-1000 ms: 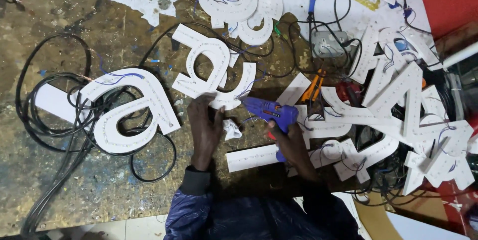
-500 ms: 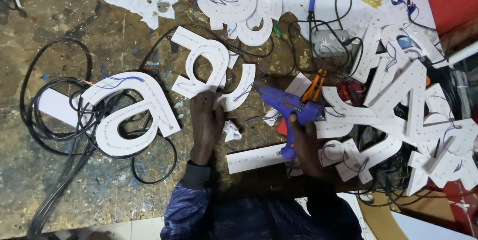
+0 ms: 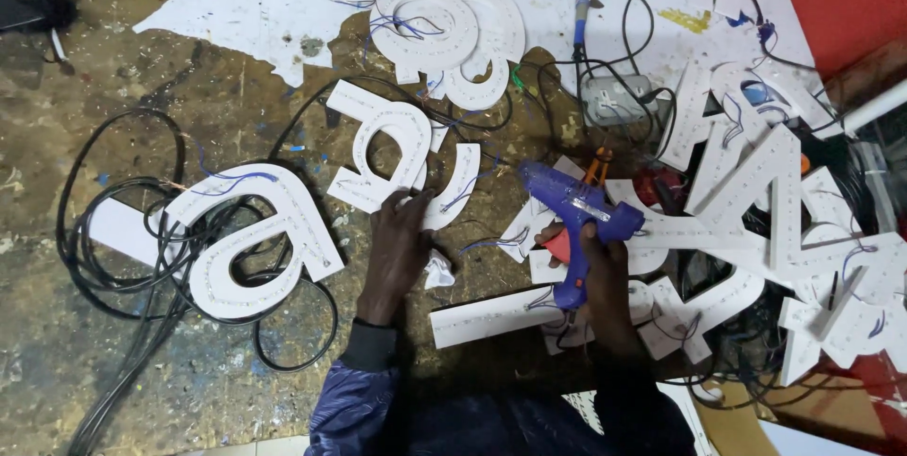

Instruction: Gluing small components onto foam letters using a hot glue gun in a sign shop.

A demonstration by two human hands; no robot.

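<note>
The scarred workbench (image 3: 142,59) is littered with white sign letters and black cables (image 3: 104,258). My left hand (image 3: 397,243) presses flat, ungripping, on a curved letter (image 3: 402,158); my right hand (image 3: 595,267) clenches the blue glue gun (image 3: 581,215), nozzle near that letter's wiring, so gluing seems underway, needing steady aim.

Even overhead light, sharp centre, corners dim and perhaps slightly warped.
</note>
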